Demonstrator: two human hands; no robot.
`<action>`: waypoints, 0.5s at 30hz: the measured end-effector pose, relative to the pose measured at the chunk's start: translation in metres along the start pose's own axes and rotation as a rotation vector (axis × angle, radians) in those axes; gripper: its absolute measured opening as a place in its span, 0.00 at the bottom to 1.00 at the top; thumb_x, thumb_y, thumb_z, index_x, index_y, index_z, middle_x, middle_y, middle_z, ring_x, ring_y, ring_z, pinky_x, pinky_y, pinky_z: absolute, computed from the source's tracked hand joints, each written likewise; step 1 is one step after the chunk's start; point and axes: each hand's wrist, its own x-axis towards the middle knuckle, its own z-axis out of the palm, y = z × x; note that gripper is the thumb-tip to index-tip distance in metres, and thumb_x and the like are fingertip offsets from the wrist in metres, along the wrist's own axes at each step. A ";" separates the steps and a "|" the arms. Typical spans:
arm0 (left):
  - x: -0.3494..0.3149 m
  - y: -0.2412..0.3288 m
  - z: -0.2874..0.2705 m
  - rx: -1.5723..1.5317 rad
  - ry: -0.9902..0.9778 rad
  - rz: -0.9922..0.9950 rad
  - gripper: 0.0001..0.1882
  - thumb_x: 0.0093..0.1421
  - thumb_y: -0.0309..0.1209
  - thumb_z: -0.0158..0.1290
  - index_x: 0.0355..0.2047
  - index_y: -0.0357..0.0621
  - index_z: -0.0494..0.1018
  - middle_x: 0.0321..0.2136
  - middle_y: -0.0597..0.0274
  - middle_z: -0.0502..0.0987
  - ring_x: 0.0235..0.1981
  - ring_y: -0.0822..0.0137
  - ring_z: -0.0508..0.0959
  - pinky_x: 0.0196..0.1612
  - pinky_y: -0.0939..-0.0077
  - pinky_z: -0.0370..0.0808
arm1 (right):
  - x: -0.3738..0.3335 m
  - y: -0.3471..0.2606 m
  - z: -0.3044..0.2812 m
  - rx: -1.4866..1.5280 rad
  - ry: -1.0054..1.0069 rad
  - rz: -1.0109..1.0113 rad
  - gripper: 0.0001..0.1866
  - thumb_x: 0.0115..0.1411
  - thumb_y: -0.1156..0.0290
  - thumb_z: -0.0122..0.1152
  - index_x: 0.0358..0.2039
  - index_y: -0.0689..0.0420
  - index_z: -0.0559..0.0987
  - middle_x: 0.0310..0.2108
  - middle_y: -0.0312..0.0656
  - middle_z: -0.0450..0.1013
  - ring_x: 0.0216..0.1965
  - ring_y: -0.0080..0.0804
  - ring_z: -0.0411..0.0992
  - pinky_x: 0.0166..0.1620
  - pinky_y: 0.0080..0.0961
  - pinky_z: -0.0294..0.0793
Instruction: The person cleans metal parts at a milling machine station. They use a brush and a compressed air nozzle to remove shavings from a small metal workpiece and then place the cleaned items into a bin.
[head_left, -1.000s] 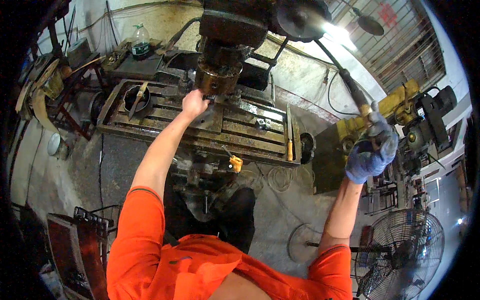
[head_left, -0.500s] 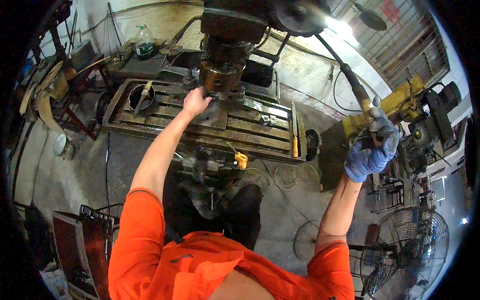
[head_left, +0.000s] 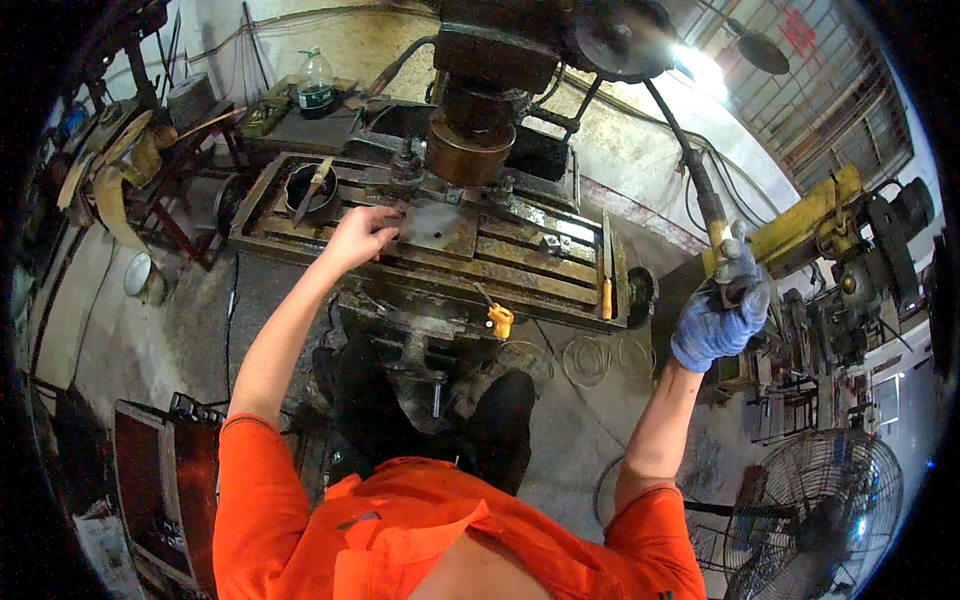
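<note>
My bare left hand [head_left: 362,238] is over the near left part of a slotted machine table [head_left: 520,278], fingers loosely bent and apart, with nothing visible in them. Just right of it, a flat plate [head_left: 450,238] lies under the round spindle head [head_left: 470,145]; a whitish haze or sheen covers part of the plate. On the right, my right hand [head_left: 718,312] in a blue-grey glove is closed around the lower end of a long dark lever [head_left: 708,195] that slopes down from the machine head. The palm side is partly hidden.
A round pot with a brush [head_left: 312,195] stands on the table's left end. Small metal blocks [head_left: 552,244] and a yellow-handled file [head_left: 607,285] lie to the right. A yellow-handled tool [head_left: 500,320] sits at the front edge. A large fan [head_left: 815,510] stands lower right.
My left hand has drawn back from beneath the spindle toward me and left, its fingers now apart. The right hand and lever have shifted slightly left in view. A whitish patch now shows on the plate.
</note>
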 end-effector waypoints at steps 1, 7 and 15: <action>-0.003 -0.001 -0.002 -0.016 -0.011 -0.003 0.17 0.52 0.26 0.51 0.43 0.32 0.69 0.22 0.56 0.76 0.14 0.74 0.71 0.17 0.79 0.68 | -0.001 0.000 0.000 0.002 -0.003 -0.007 0.18 0.58 0.60 0.45 0.22 0.63 0.70 0.26 0.46 0.70 0.32 0.34 0.66 0.54 0.46 0.59; -0.018 -0.008 -0.014 -0.010 0.019 0.021 0.17 0.52 0.27 0.52 0.43 0.32 0.69 0.23 0.55 0.76 0.13 0.74 0.71 0.17 0.79 0.69 | -0.015 0.006 -0.004 -0.043 0.035 0.043 0.17 0.58 0.62 0.44 0.21 0.63 0.70 0.27 0.47 0.71 0.33 0.35 0.66 0.52 0.41 0.59; -0.028 0.002 -0.017 -0.033 0.007 -0.003 0.17 0.53 0.26 0.51 0.43 0.31 0.69 0.22 0.58 0.76 0.17 0.74 0.73 0.18 0.80 0.70 | -0.027 0.011 -0.005 -0.053 0.079 0.062 0.20 0.58 0.59 0.46 0.21 0.65 0.72 0.26 0.46 0.71 0.33 0.36 0.67 0.51 0.41 0.60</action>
